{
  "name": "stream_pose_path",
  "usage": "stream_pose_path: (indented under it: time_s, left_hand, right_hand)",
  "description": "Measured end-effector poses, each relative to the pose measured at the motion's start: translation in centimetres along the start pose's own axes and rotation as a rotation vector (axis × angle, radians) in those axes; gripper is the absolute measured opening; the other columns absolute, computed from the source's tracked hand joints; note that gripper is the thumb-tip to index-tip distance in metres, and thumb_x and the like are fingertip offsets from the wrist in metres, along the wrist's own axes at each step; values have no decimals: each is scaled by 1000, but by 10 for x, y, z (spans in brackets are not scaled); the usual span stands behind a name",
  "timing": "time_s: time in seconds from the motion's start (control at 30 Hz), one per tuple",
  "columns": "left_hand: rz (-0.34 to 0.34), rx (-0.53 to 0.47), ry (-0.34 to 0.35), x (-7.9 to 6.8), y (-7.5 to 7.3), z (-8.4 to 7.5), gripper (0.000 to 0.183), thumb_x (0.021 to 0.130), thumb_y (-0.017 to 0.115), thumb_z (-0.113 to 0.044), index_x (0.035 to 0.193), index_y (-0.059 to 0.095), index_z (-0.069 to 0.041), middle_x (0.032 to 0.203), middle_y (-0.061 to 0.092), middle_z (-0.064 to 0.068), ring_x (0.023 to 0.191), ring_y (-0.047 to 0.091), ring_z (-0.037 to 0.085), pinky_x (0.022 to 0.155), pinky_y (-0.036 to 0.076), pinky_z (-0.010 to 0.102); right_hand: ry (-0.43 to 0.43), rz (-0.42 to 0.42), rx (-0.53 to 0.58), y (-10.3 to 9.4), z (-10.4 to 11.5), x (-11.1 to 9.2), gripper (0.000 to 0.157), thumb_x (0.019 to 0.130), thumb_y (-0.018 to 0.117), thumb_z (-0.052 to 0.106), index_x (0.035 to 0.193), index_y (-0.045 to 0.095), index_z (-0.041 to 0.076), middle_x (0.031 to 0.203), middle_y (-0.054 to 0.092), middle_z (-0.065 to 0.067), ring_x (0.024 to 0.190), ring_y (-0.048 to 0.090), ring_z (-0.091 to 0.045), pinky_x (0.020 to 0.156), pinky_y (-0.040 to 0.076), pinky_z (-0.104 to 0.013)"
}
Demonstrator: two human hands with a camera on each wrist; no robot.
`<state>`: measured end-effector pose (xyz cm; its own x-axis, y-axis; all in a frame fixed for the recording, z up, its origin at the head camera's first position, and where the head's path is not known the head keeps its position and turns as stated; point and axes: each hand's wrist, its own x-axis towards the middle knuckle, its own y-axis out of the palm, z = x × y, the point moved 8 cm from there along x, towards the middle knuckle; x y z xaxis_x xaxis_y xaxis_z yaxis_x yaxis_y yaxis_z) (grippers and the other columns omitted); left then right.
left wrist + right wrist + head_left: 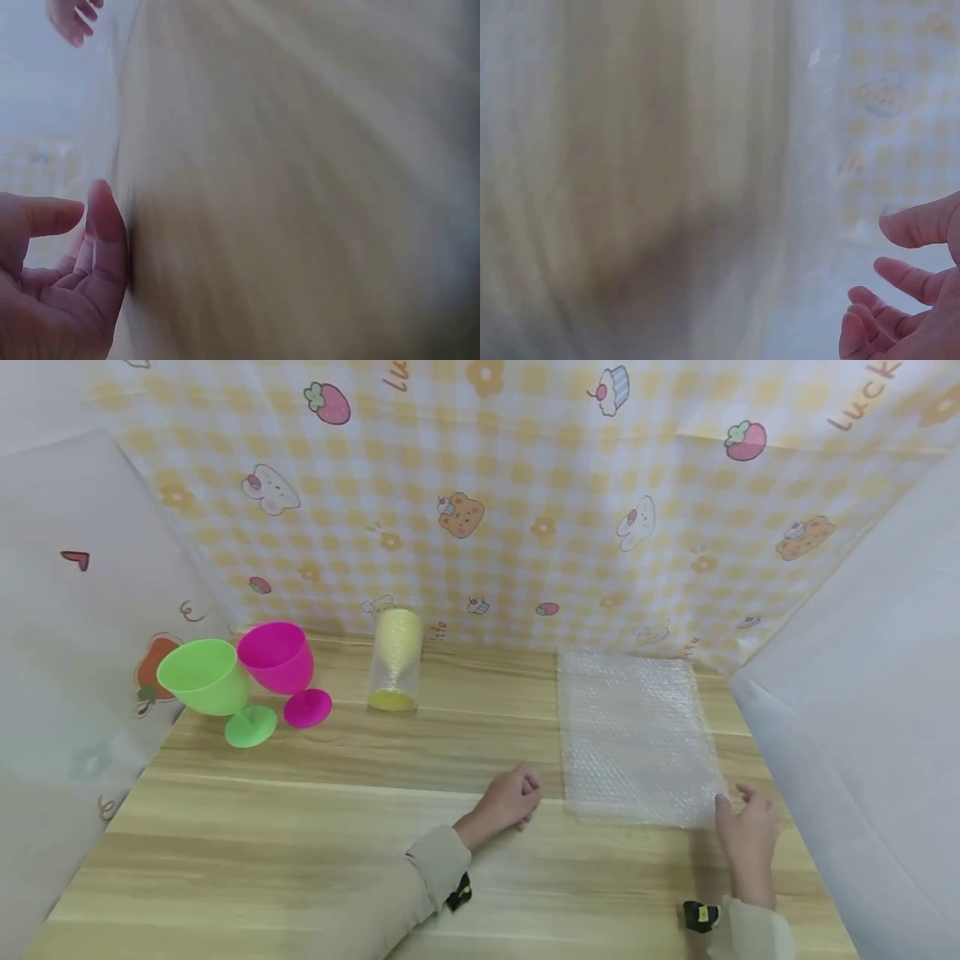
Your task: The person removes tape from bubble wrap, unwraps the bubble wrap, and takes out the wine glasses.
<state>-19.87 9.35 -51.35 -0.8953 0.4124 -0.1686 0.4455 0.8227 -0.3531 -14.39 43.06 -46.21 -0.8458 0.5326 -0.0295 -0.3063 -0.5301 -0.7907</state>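
Observation:
A sheet of bubble wrap [637,739] lies flat on the wooden table. My left hand [512,797] is just left of the sheet's near left corner, fingers loosely curled and holding nothing. In the left wrist view the thumb and index finger of that hand [71,281] stand apart. At the sheet's near right corner is my right hand [748,831], its thumb side close to the edge. Its fingers are spread and relaxed with nothing between them, as the right wrist view of the hand [911,300] also shows.
A green goblet [202,681] and a pink goblet [277,660] stand at the back left. Right of them is a yellow goblet [397,647] rolled in bubble wrap. A patterned cloth [540,468] hangs behind the table [300,827], with pale side walls [862,693].

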Motion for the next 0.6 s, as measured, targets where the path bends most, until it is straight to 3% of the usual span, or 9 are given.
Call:
stream_pose_path:
  time_s: [0.07,0.13,0.27,0.37,0.47,0.53,0.6]
  left_hand:
    - [-58,70,14,-2,-22,2,15,91,54,-11,104,57,-3,80,65,7,64,60,14,58,53,24]
    - [-145,121,44,-4,-46,1,17,91,55,-13,104,59,-4,87,65,6,76,61,16,68,53,26]
    - [-357,94,110,-10,-99,-3,17,89,57,-12,104,59,-4,99,62,9,91,59,23,81,51,36]
    - [-534,68,164,-16,-141,-7,20,86,59,-10,105,58,-3,109,56,13,105,50,29,91,44,44]
    - [-703,112,173,-22,-183,-5,26,84,60,-11,108,55,-3,121,47,16,116,38,33,96,35,50]
    - [-787,135,116,-24,-208,3,35,83,62,-14,114,52,-4,128,40,17,121,33,34,99,31,51]
    - [-829,140,32,-25,-229,14,46,83,62,-20,123,46,-5,135,34,18,124,30,35,101,29,53]
  right_hand:
    - [-66,-25,10,-1,16,-5,46,95,44,15,130,37,-13,127,34,-39,117,30,-54,95,29,-62]
    - [-156,-58,34,1,35,-10,40,93,47,10,126,42,-13,123,39,-37,113,35,-51,91,34,-55]
    - [-305,-50,124,19,78,-22,32,90,53,5,118,50,-11,114,48,-31,103,48,-43,82,41,-44]
    - [-362,33,213,44,110,-28,31,90,55,6,117,52,-8,113,52,-29,104,52,-41,87,45,-48]
    - [-406,157,298,76,143,-35,33,91,56,10,120,51,-6,116,54,-29,109,54,-40,93,45,-51]
    - [-444,259,356,100,168,-43,36,93,54,12,123,48,-6,121,53,-29,113,53,-41,97,44,-51]
    - [-482,364,406,124,193,-53,38,95,52,13,127,45,-7,125,50,-30,117,50,-42,100,41,-51]
